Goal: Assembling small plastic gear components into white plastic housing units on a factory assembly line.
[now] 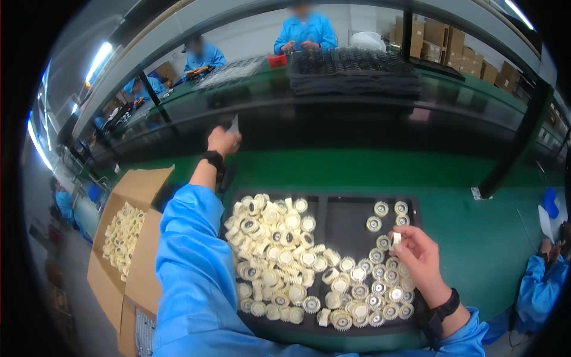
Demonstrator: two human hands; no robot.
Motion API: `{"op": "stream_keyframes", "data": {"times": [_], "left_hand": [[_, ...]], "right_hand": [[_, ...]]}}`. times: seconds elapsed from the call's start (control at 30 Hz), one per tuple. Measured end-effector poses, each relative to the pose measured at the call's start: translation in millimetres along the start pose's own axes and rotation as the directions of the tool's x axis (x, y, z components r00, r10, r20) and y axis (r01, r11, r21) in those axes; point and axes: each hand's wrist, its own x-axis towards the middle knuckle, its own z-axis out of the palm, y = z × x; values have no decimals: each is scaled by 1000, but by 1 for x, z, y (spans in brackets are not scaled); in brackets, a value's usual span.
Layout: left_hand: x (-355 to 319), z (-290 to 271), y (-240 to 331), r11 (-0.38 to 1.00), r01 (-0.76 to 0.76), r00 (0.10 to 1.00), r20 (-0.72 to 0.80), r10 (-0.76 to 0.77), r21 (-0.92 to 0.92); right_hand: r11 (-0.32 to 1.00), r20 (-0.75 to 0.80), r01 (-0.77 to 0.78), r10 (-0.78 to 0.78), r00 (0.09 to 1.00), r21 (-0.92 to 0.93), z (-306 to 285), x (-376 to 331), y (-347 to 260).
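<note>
A black tray [345,214] lies on the green bench in front of me, with a heap of cream plastic gears [273,250] on its left half and several gears set flat in rows [386,279] on its right half. My right hand [419,256] hovers over the rows and pinches a small cream gear [396,238] between thumb and fingers. My left hand [223,141] is stretched far forward past the tray, closed on a small pale flat piece [234,125] near the dark edge of the raised shelf.
An open cardboard box [137,190] holding more cream gears stands at my left. A stack of black trays [354,71] sits on the upper shelf. Several people in blue coats work beyond it, and another person's sleeve [538,285] shows at the right. A black post [517,143] rises at right.
</note>
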Motion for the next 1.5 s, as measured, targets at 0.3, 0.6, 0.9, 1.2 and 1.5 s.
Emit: {"op": "stream_keyframes", "data": {"times": [0.3, 0.6, 0.9, 1.2, 1.5], "left_hand": [[-245, 9, 159, 721, 39, 800, 454, 392, -692], [-379, 56, 119, 460, 569, 620, 723, 305, -682], [-375, 84, 97, 181, 746, 572, 755, 319, -641], [-370, 72, 90, 145, 772, 532, 754, 385, -619], [-370, 76, 88, 230, 725, 544, 744, 389, -650]], "right_hand": [[981, 7, 172, -173, 985, 90, -4, -11, -42], [939, 184, 196, -253, 950, 282, 29, -36, -72], [981, 218, 193, -191, 957, 11, 31, -35, -39], [970, 256, 233, -208, 944, -71, 30, -27, -34], [980, 277, 180, -151, 949, -84, 29, -27, -31]]}}
